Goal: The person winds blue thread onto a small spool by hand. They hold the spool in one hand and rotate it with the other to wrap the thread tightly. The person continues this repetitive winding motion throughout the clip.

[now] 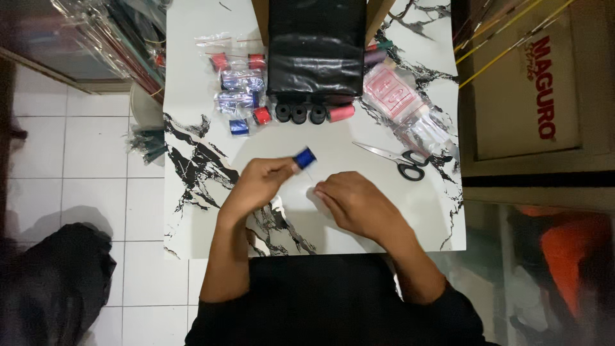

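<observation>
Nearest the lens: black sleeves and two bare forearms reaching out over the white marble-patterned table [192, 96]. Left hand [259, 182] pinching a small blue thread spool [305, 157] between fingertips, holding it lifted just beyond the knuckles, tilted. Right hand [355, 202] resting low on the tabletop just beside the spool, toward the person, fingers curled narrow and bunched at the tip; whether gripping a thread end or anything else, cannot tell.

Taking the blue spool as the landmark: lying farther out on the table and slightly right, a row of three black spools [299, 114] ending in one red spool [341, 113], all sitting against the foot of a black bag [315, 48] standing upright beyond them. Farther out and to the left, a loose cluster of small clear bags with red and blue spools [240, 83]. Well to the right, black-handled scissors [397, 157] lying flat with blades shut, pointing back toward the spool. Beyond the scissors, a crinkled clear plastic packet with red print [397, 96] lying at a slant.
</observation>
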